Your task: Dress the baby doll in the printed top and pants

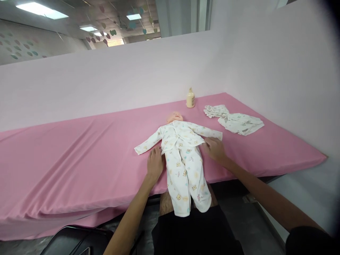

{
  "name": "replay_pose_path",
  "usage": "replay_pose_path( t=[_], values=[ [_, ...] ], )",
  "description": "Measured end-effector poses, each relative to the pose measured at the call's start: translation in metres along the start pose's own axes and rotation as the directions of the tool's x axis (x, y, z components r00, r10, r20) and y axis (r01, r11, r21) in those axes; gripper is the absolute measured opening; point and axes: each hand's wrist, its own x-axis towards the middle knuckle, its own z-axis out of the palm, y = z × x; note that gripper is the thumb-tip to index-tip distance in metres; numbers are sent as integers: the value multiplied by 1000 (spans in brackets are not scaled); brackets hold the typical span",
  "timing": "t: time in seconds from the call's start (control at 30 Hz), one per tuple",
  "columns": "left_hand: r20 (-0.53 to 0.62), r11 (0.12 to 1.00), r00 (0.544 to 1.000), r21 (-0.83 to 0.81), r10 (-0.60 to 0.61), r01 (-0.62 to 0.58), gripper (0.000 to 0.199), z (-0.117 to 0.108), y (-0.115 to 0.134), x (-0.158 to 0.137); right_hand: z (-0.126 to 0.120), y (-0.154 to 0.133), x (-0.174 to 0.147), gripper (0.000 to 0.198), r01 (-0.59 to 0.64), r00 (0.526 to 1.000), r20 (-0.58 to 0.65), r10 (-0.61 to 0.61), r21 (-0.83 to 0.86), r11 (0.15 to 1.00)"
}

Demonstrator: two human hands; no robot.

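Note:
A baby doll [175, 116] lies on its back, dressed in a white printed baby shirt [174, 134] and matching baby pants [183, 166]. The shirt's sleeves spread out to both sides, and the pant legs hang over the table's front edge. My right hand [214, 149] is closed on the shirt's lower hem at the right. Beside the hem's left corner, my left hand [155, 163] has its fingers curled; what they pinch, if anything, is hidden.
Pink cloth [87, 159] covers the table, which meets white walls at the back and right. A pump bottle [190, 98] stands behind the doll. Crumpled printed baby clothes [239, 122] lie at the right. A black chair [77, 241] is at the lower left.

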Motion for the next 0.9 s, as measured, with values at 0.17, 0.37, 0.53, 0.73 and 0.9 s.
replay_pose_path(
  t=[0.17, 0.37, 0.53, 0.73, 0.9],
  values=[
    [88, 991, 990, -62, -112, 117, 21, -7, 6, -1, -7, -19, -19, 36, 131, 991, 39, -131, 3, 991],
    [130, 983, 975, 38, -182, 179, 22, -4, 10, -1, 5, -24, -14, 28, -111, 993, 36, 110, 1, 994],
    [134, 981, 988, 185, -81, 56, 13, -3, 11, -4, 13, -17, -9, 30, -141, 969, 199, 149, -52, 989],
    [116, 1000, 993, -5, -10, 10, 11, -18, 14, -18, 1, -18, -26, 36, -31, 974, 226, 32, -9, 999],
    [-102, 995, 995, -95, -15, 5, 16, -17, 20, -17, -11, -33, -31, 24, 113, 992, 74, -101, -175, 978]
  ],
)
